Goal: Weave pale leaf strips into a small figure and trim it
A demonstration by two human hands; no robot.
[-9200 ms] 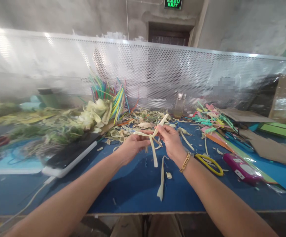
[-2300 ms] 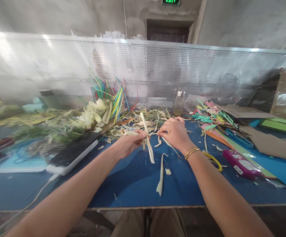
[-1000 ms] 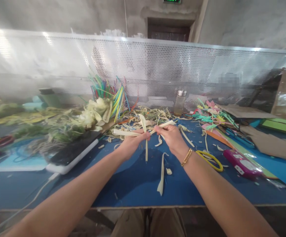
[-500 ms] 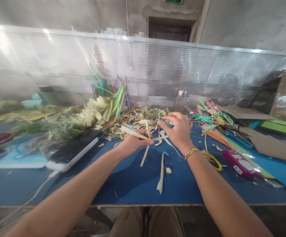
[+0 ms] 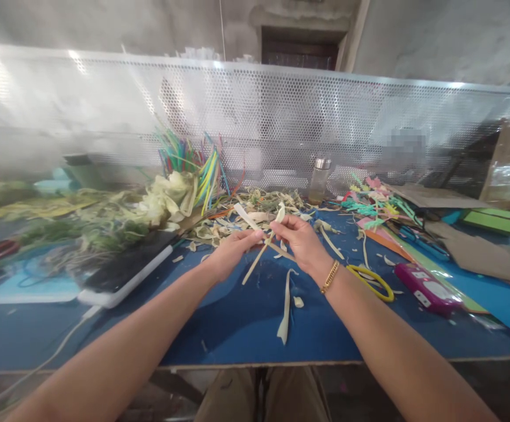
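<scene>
Cream strips [image 5: 255,264], crossed, held up over the middle of a blue surface [image 5: 325,328], well back from its near edge. One end angles up past the left thumb; another hangs down and to the left, toward the near edge. Left hand [image 5: 233,252]: thumb and fingers closed narrow, pinching the strips beside the crossing. Right hand [image 5: 301,240]: thumb and forefinger pinched on a strip, its tip poking up above them; gold bracelet [image 5: 329,276] at the wrist. Thumbs near each other; lower fingers partly hidden, cannot tell whether they touch.

Between the hands and the near edge: a loose strip [image 5: 285,310], lying lengthwise, a small scrap [image 5: 298,302] just beside it. Beyond the hands, toward the far side: a tangle of dry scraps [image 5: 259,202], an upright bottle [image 5: 319,179] at its right. Far left of the tangle: a pale husk heap [image 5: 169,196], coloured stems [image 5: 213,176] bristling behind.

Right of the right forearm: a yellow loop [image 5: 388,287], then a purple device [image 5: 428,288]. Left part: a black slab [image 5: 132,275], white-sided, a white cord [image 5: 64,349] running from it toward the near left corner.
</scene>
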